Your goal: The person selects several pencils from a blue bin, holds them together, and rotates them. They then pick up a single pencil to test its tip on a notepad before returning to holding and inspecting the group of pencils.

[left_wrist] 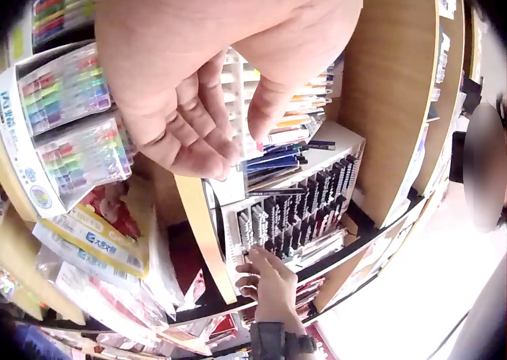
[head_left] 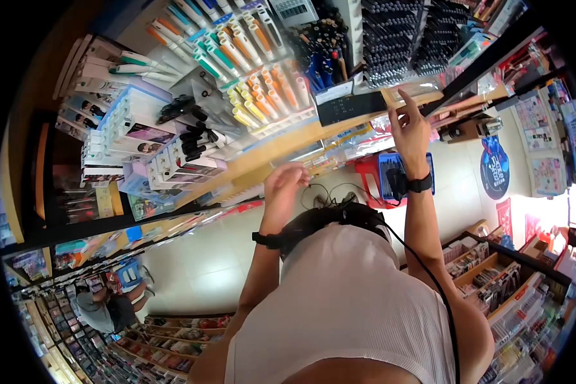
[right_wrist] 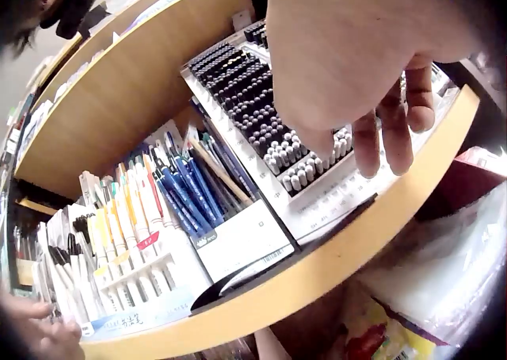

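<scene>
My right hand (head_left: 411, 134) reaches to the shelf front beside a rack of dark-capped pens (head_left: 390, 45), index finger extended, other fingers bent. From the right wrist, the hand (right_wrist: 348, 67) hangs over the rack's white front, fingertips close to the grey-tipped pens (right_wrist: 301, 174), with nothing in its grasp. My left hand (head_left: 285, 184), slightly blurred, hovers before the shelf edge, its fingers loosely curled around nothing. In the left wrist view this hand (left_wrist: 178, 98) overlaps the orange and white pens (left_wrist: 305, 106). Blue pens (right_wrist: 186, 189) stand between the two racks.
The wooden shelf edge (head_left: 288, 142) runs in front of both hands. Boxed goods (head_left: 134, 125) stand at left, and a blue basket (head_left: 432, 173) sits on the floor by the right arm. Another person (head_left: 105, 307) is down the aisle, lower left. Packets (left_wrist: 103, 241) hang below the shelf.
</scene>
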`<state>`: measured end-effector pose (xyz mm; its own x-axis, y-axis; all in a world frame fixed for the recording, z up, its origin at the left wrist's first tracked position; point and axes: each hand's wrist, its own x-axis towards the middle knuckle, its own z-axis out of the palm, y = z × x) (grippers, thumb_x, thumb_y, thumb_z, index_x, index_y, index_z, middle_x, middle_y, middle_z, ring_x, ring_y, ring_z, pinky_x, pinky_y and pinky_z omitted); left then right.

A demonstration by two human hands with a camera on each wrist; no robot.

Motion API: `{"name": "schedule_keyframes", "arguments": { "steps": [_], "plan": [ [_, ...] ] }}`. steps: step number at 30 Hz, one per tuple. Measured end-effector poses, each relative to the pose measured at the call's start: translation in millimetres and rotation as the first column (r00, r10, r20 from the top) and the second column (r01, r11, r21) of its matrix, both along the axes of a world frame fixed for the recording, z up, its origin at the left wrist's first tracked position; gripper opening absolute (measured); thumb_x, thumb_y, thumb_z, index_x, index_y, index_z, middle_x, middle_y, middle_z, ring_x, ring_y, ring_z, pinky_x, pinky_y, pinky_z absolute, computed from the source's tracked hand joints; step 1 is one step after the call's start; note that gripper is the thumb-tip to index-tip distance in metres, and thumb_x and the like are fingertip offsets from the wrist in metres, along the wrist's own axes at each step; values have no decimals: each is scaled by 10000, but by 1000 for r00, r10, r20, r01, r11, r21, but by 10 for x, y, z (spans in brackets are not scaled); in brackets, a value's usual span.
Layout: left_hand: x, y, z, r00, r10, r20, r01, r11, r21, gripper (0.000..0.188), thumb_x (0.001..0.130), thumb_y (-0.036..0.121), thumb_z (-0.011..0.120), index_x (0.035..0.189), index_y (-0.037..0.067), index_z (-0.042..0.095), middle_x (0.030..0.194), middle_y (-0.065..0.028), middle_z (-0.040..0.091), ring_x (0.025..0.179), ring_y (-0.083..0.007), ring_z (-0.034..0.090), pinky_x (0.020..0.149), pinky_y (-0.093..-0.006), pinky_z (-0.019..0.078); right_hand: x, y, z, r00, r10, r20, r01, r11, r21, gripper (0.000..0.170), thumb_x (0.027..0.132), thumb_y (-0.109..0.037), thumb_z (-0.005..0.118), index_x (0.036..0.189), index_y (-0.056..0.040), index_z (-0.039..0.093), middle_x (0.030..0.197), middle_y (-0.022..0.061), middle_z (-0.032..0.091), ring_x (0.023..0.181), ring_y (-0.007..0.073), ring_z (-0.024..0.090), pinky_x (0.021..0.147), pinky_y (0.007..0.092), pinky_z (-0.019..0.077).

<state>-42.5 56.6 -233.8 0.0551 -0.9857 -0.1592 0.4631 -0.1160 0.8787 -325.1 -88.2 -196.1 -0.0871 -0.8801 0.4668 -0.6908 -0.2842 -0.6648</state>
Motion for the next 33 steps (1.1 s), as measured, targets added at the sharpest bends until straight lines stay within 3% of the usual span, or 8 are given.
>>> {"name": "schedule_keyframes", "arguments": {
  "steps": [6, 9, 15, 21, 26, 29, 31, 33],
  "plan": [
    [19, 31, -23, 998, -56, -17, 57, 998, 32, 197, 972, 95, 591, 1137, -5, 631, 1003, -85, 651, 901, -179, 626, 840, -316, 504, -222, 399, -228, 998, -50, -49, 56, 992, 115, 396, 892, -203, 697, 1265, -87, 632, 703, 75, 678, 575, 208, 633, 551, 335, 481],
    [78, -18, -92, 996, -91, -9, 91, 996, 15, 192, 969, 97, 596, 1126, -5, 637, 996, -77, 648, 883, -175, 615, 812, -313, 500, -468, 689, -293, 990, -129, -59, 138, 975, 174, 365, 889, -152, 705, 1238, -65, 645, 711, 87, 691, 568, 174, 630, 573, 319, 492],
    [12, -105, -288, 976, -205, -72, 210, 974, 86, 192, 968, 115, 610, 1117, -1, 644, 976, -66, 651, 860, -166, 614, 784, -303, 493, -872, 1379, -285, 934, -307, -185, 351, 885, 306, 374, 895, -210, 713, 1233, -68, 643, 743, 89, 701, 562, 186, 633, 554, 323, 484],
    [-251, -221, -473, 905, -423, -44, 425, 899, 105, 190, 974, 144, 617, 1108, 12, 647, 959, -58, 661, 849, -143, 619, 766, -278, 487, -1151, 2154, -239, 850, -453, -270, 525, 775, 352, 354, 899, -223, 706, 1207, -55, 661, 759, 100, 705, 553, 180, 610, 550, 320, 476],
    [-593, -248, -421, 857, -514, -33, 515, 852, 94, 185, 963, 131, 627, 1110, 22, 655, 972, -53, 677, 861, -135, 629, 778, -275, 491, -1338, 2640, -282, 794, -556, -248, 608, 708, 360, 287, 895, -219, 707, 1111, -30, 703, 755, 104, 703, 562, 183, 611, 559, 317, 478],
    [-796, -223, -357, 837, -547, -23, 547, 833, 82, 182, 955, 121, 634, 1108, 27, 664, 980, -45, 690, 863, -127, 638, 784, -270, 494, -1474, 2812, -377, 795, -572, -202, 597, 679, 427, 262, 912, -174, 698, 1112, -5, 700, 734, 69, 674, 593, 113, 568, 567, 277, 460],
    [-921, -195, -316, 828, -560, -11, 559, 825, 79, 182, 956, 119, 633, 1109, 26, 664, 983, -47, 692, 861, -126, 639, 783, -268, 493, -1568, 2862, -457, 798, -581, -157, 592, 709, 385, 265, 885, -215, 720, 1056, -13, 713, 745, 115, 700, 567, 192, 617, 568, 323, 481],
    [-1053, -153, -273, 833, -552, 18, 548, 830, 100, 185, 958, 115, 628, 1113, 21, 661, 987, -52, 693, 859, -124, 641, 785, -265, 493, -1681, 2879, -493, 800, -584, -136, 581, 699, 416, 270, 886, -219, 719, 1059, -11, 712, 743, 117, 701, 568, 196, 619, 570, 324, 483]
  ]
}}
